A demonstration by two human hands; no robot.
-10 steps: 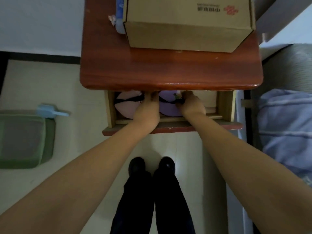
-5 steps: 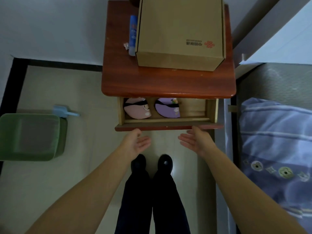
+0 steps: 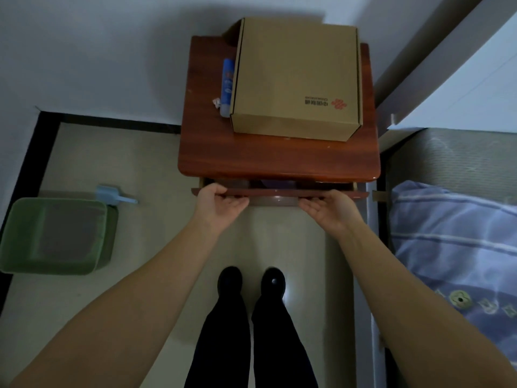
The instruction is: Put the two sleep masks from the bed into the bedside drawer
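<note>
The red-brown bedside table (image 3: 251, 155) has its drawer (image 3: 279, 194) pushed almost fully in, leaving only a narrow dark gap under the tabletop. A sliver of the purple sleep mask (image 3: 275, 182) shows in that gap; the pink mask is hidden. My left hand (image 3: 221, 203) grips the drawer front near its left end, thumb on top. My right hand (image 3: 330, 208) holds the front near its right end, palm up underneath.
A cardboard box (image 3: 296, 79) and a blue tube (image 3: 227, 85) sit on the tabletop. A green bin (image 3: 56, 236) and a blue scoop (image 3: 112, 195) lie on the floor at left. The bed with a blue striped pillow (image 3: 458, 247) is at right. My feet (image 3: 251, 281) stand below.
Both hands came out of the drawer, leaving the pink and purple masks inside, then took hold of the drawer front. The drawer has slid in almost shut.
</note>
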